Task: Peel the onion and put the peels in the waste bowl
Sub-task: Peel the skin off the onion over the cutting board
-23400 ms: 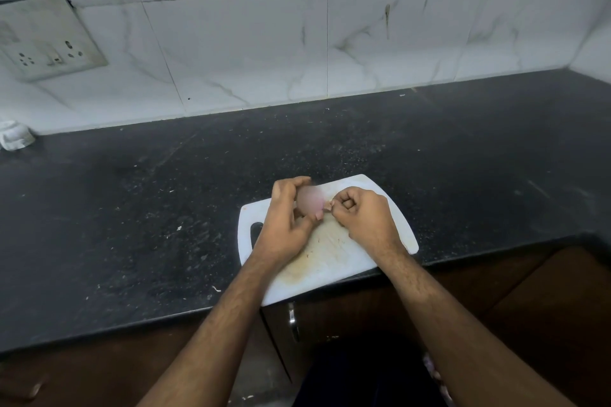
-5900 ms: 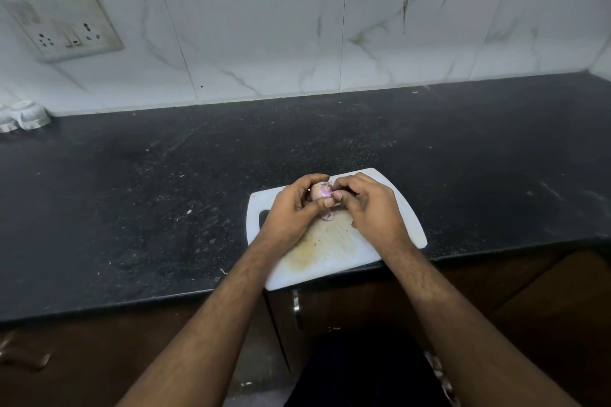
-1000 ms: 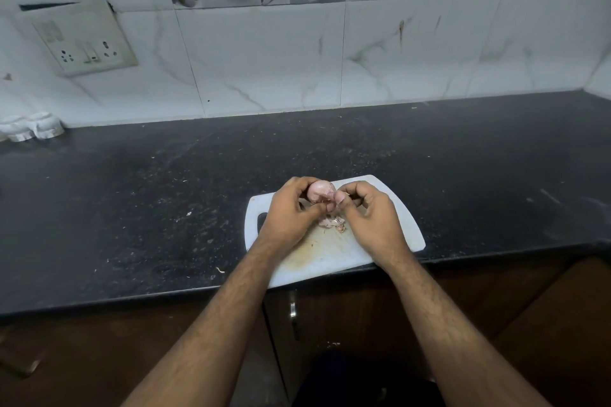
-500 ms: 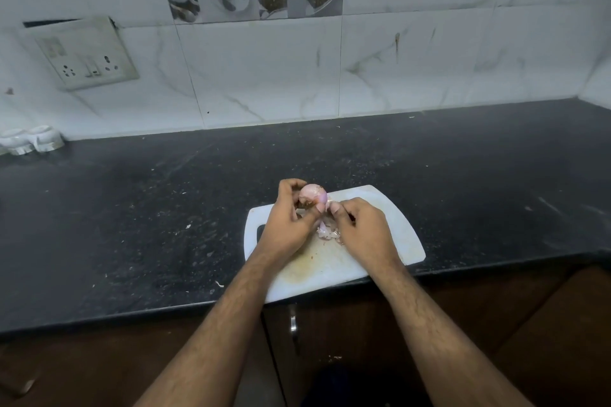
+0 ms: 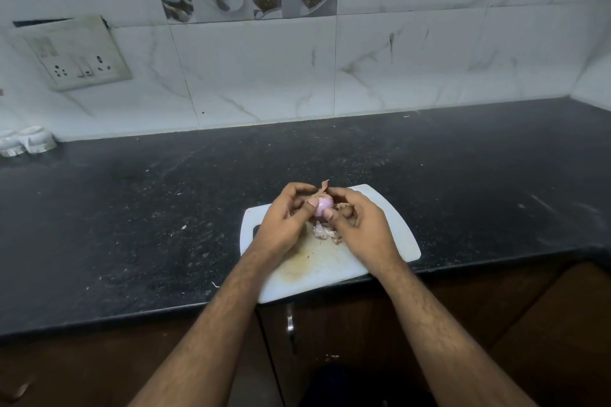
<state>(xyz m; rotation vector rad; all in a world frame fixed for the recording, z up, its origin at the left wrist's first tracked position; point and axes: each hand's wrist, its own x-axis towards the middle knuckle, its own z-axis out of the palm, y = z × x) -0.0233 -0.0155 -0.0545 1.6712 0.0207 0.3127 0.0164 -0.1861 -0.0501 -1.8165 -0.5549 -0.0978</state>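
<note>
Counter [image 5: 132, 225] | hands now both grip onion [image 5: 322, 207] | peel flap [image 5: 325, 187] raised

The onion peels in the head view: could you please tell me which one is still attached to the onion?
The brown strip of peel sticking up from the top of the onion, between both hands. The other peels lie loose on the cutting board below.
</note>
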